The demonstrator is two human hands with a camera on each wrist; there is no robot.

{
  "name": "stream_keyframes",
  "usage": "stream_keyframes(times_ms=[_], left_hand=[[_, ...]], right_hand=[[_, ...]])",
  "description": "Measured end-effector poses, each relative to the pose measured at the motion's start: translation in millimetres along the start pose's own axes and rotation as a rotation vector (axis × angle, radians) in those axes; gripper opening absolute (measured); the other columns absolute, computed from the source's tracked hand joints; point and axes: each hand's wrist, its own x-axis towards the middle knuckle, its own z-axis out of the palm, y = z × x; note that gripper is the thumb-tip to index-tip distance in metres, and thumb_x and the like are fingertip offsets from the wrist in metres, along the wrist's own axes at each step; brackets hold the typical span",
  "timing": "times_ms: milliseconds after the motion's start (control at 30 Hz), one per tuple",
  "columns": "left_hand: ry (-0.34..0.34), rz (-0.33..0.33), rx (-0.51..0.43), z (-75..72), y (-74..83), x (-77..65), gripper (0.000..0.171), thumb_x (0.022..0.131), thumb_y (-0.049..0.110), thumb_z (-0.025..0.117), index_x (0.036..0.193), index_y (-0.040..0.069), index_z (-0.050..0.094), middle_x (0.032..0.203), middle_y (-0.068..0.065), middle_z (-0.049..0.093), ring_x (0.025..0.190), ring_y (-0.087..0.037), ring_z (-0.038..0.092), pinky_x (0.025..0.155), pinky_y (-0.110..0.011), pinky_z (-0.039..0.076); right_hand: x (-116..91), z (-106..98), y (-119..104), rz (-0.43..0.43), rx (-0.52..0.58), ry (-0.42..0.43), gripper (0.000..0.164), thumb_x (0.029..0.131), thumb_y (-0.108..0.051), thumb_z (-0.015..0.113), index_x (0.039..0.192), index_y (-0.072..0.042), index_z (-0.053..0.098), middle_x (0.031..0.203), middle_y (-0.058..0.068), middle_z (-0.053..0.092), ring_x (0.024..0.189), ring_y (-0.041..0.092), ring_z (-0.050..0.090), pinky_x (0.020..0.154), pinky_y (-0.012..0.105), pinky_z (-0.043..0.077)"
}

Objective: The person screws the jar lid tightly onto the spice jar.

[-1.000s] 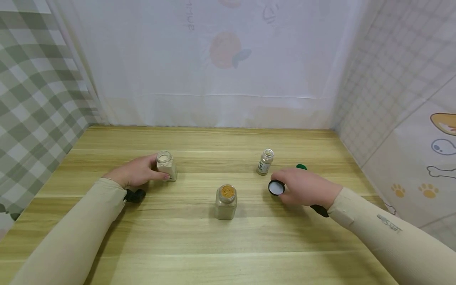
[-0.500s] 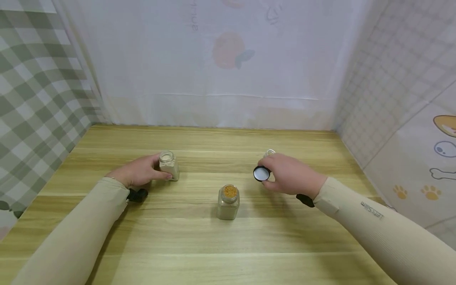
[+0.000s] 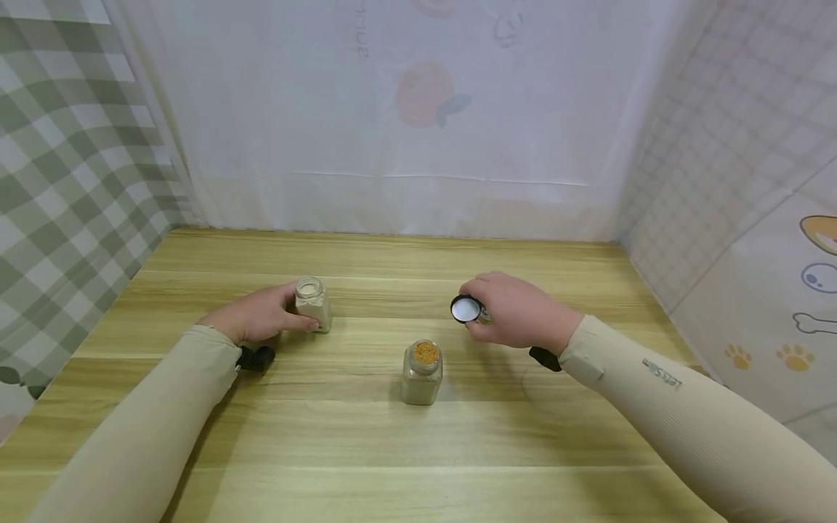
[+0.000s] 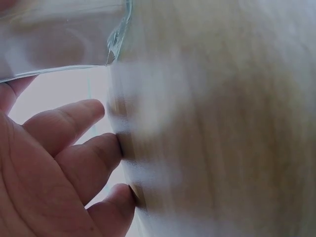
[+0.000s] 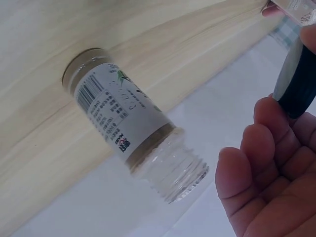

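On the left, my left hand (image 3: 264, 314) holds an uncapped glass jar (image 3: 314, 309) of pale powder, standing on the table. Its glass base (image 4: 54, 39) and my fingers (image 4: 89, 163) show close up in the left wrist view. My right hand (image 3: 519, 309) pinches a black lid (image 3: 466, 309), its white inner side facing up and towards me. Beside that hand, an uncapped small labelled glass bottle (image 5: 121, 106) with brownish powder stands upright; in the head view the hand hides most of it. Nearer me, a second uncapped jar (image 3: 421, 374) is topped with orange-brown seasoning.
The wooden table (image 3: 340, 450) ends at a white curtain (image 3: 314, 131) at the back. Checked cloth (image 3: 72, 145) hangs on the left, and a patterned sheet (image 3: 739, 254) closes off the right side.
My right hand has carried the black lid leftward and away from me, coming in front of the small bottle. The green thing beside it is now out of sight. The left hand keeps its hold.
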Motion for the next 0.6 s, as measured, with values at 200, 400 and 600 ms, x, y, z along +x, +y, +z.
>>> stream_keyframes(times_ms=[200,400,600], left_hand=[[0.001,0.004,0.0,0.3,0.6,-0.7,0.06,0.097,0.041,0.076,0.143,0.011,0.053,0.135,-0.012,0.066,0.122,-0.028,0.06,0.104,-0.047,0.046],[0.008,0.015,0.006,1.0,0.6,-0.7,0.06,0.097,0.041,0.076,0.143,0.011,0.053,0.135,-0.012,0.066,0.124,-0.029,0.059,0.105,-0.048,0.046],[0.011,0.003,0.01,1.3,0.3,-1.3,0.061,0.097,0.042,0.077,0.144,0.012,0.053,0.134,-0.012,0.067,0.124,-0.029,0.06,0.105,-0.048,0.046]], right_hand=[[5.5,-0.8,-0.7,-0.006,0.0,0.009,0.029,0.089,-0.018,0.074,0.114,-0.004,0.07,0.101,0.004,0.068,0.092,0.02,0.061,0.086,0.04,0.055],[12.9,-0.9,-3.1,-0.013,-0.002,0.024,0.028,0.089,-0.019,0.075,0.113,-0.006,0.07,0.1,0.003,0.067,0.089,0.02,0.06,0.084,0.038,0.054],[21.4,-2.8,-8.5,-0.017,0.011,0.023,0.025,0.091,-0.02,0.074,0.112,-0.008,0.07,0.1,0.002,0.066,0.09,0.02,0.059,0.085,0.038,0.053]])
